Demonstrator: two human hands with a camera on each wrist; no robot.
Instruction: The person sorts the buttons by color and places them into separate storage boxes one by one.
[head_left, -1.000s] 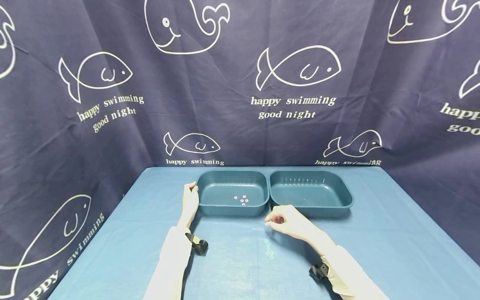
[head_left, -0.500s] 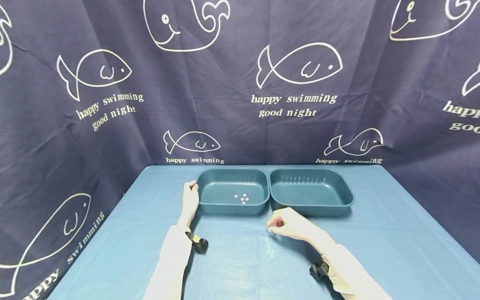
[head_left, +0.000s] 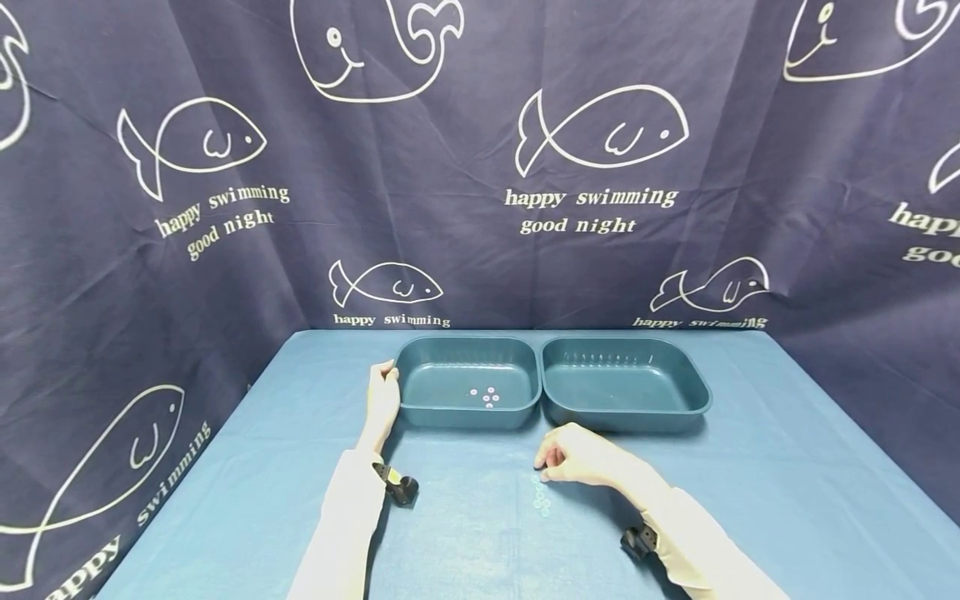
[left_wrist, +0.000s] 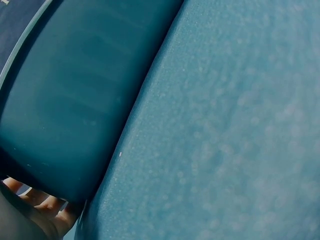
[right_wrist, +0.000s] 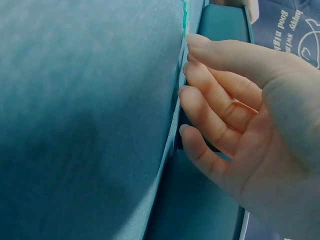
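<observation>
In the head view my left hand (head_left: 383, 400) rests against the outer left end of the left dark teal tray (head_left: 468, 418). Its fingers (left_wrist: 50, 206) lie along the tray's outer wall in the left wrist view. Inside that tray are several tiny pinkish rings (head_left: 487, 397). My right hand (head_left: 573, 454) is low over the table in front of the trays, fingertips right at the far end of a short line of small pale green rings (head_left: 542, 500). In the right wrist view its fingers are loosely bent, thumb (right_wrist: 225, 52) over the index finger, and nothing shows in its grasp.
A second dark teal tray (head_left: 622, 400) stands right beside the first one. Both are on a table with a blue cloth (head_left: 450, 533). Behind the table hangs a dark blue curtain (head_left: 480, 183) with white fish drawings and lettering.
My right hand has come down and nearer, away from the trays, to the far end of the green rings. The left hand stays at the tray.
</observation>
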